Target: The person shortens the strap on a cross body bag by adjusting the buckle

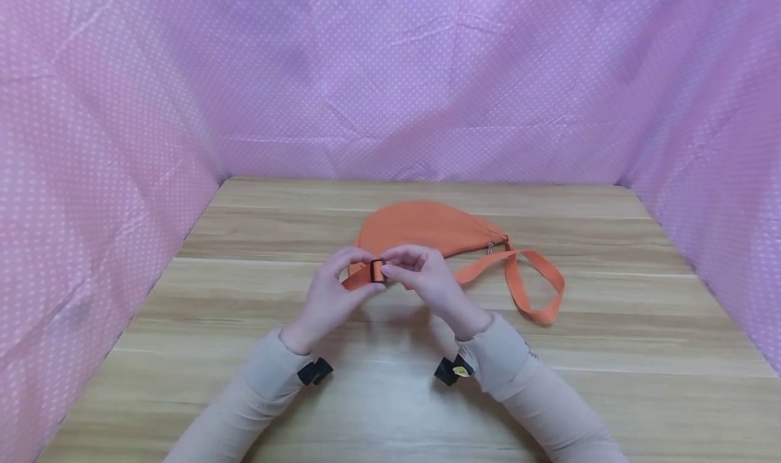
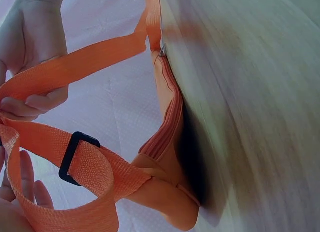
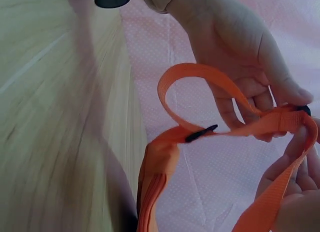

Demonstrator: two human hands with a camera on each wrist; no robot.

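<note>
An orange bag (image 1: 421,229) lies on the table, its long orange strap (image 1: 538,292) attached at both ends. My left hand (image 1: 332,288) pinches a black strap slider (image 1: 377,271) between thumb and fingers. Opposite it, my right hand (image 1: 432,281) pinches the strap right beside that slider. In the left wrist view, a black rectangular ring (image 2: 69,156) sits on the strap closer to the bag, below a hanging loop. The same ring (image 3: 196,135) appears edge-on in the right wrist view, where the left thumb (image 3: 299,96) presses at the held slider (image 3: 304,111).
The wooden table (image 1: 244,232) extends around the bag. Part of the strap curls in a loop to the right. Pink dotted cloth (image 1: 427,76) hangs behind and at both sides. Black wrist cameras (image 1: 315,371) hang under both sleeves.
</note>
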